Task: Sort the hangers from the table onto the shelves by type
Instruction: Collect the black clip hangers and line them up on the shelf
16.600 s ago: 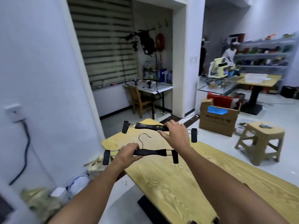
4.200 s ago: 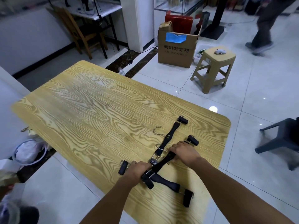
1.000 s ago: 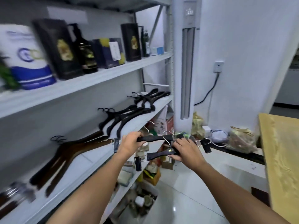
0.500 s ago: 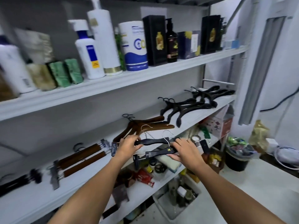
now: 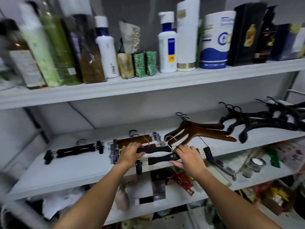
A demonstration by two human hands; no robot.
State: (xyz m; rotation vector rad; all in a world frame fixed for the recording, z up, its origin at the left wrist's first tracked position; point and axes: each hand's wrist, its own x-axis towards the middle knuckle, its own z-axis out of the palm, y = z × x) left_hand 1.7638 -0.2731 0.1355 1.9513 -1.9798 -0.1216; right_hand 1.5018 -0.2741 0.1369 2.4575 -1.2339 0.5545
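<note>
Left hand and right hand each closed on a black clip hanger over the middle shelf's front edge, bars parallel to it; matching black clip-hanger pile lies leftward, nearer the left hand.
</note>
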